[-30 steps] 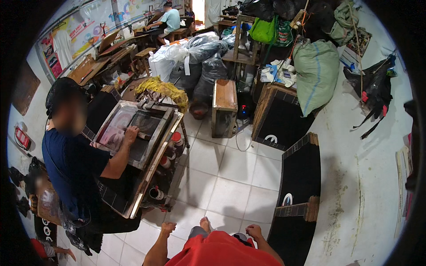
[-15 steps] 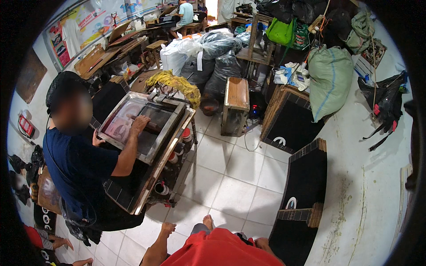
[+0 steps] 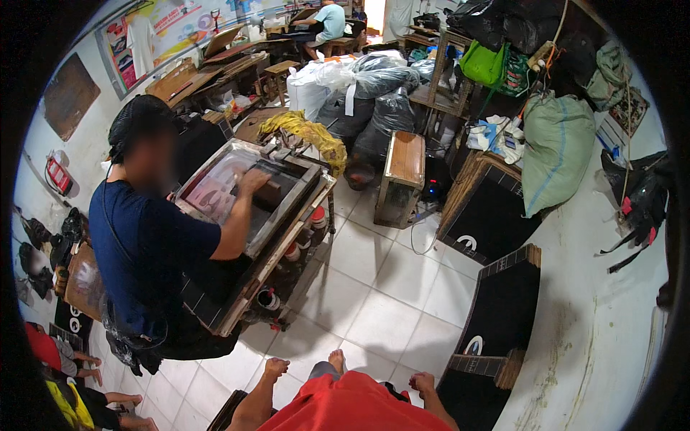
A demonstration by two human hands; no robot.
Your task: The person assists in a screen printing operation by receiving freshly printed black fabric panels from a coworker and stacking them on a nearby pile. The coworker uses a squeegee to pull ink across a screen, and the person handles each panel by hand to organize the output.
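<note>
My left hand (image 3: pixel 277 368) hangs low in front of my red shirt (image 3: pixel 352 404), fingers loosely curled and no object visible in them. On the other side of the shirt, my right hand (image 3: pixel 422 383) is also curled and seems to hold nothing. It is nearest to the stacked black printed boards (image 3: pixel 467 388) at the right. Ahead on the left, a co-worker (image 3: pixel 147 237) in a dark blue shirt leans over a framed printing screen (image 3: pixel 223 190) on a tilted bench. The co-worker's hand (image 3: pixel 253 182) is at a dark, block-like tool (image 3: pixel 269 194) on the mesh.
White floor tiles (image 3: pixel 381 305) lie ahead of my bare foot (image 3: pixel 336 359). A wooden box stand (image 3: pixel 404 161), black bags (image 3: pixel 392 115) and a large green sack (image 3: pixel 557 154) stand farther off. Jars (image 3: pixel 268 299) sit under the bench. Other people's legs (image 3: pixel 108 399) show at lower left.
The scene has shifted rightward in the view. My right hand, partly hidden before, now shows beside the shirt. The co-worker's hand has moved slightly farther up the screen.
</note>
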